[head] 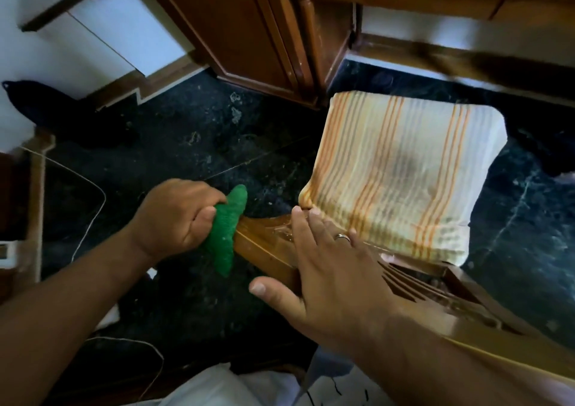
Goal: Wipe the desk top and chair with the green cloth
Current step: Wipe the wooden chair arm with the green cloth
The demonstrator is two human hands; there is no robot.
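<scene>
The right hand (329,268) lies nearest, spread open and flat, palm down on the top rail of the wooden chair (273,259), with a ring (342,237) on one finger and the thumb hooked over the rail's near edge. Its fingertips reach the lower edge of the striped cushion (398,172), which covers the chair seat just beyond. To the left, the left hand (177,216) is closed in a fist around the green cloth (225,234), bunched into a thick roll and pressed against the end of the same rail, with its ends sticking out above and below the fist. Under both arms spreads a dark speckled floor (193,144), crossed by a thin pale cord (93,216) at the left. Beyond the chair stands the brown wooden desk (249,38); its top edge appears to run along the upper right, though that part is blurred.
</scene>
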